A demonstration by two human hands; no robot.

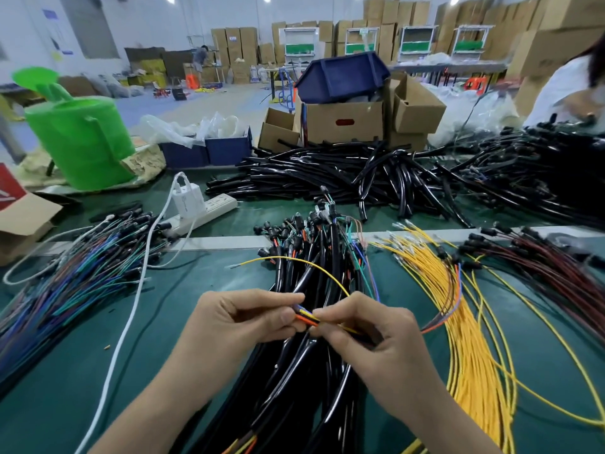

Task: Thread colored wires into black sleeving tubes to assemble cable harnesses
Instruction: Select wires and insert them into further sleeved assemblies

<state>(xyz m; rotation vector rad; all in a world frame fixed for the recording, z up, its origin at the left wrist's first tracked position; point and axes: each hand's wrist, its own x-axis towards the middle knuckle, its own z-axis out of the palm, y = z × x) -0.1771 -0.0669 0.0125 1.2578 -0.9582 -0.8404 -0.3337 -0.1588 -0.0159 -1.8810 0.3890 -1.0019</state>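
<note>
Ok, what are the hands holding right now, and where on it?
A small bundle of coloured wires: left hand and right hand both pinch it with their fingertips, side by side.

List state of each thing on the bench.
left hand, pinching wire bundle
right hand, pinching wire bundle
yellow wire, arched up from the bundle, tip free
charger, plugged into power strip
blue bin, upside down on cardboard box
cardboard box, flaps open
</note>
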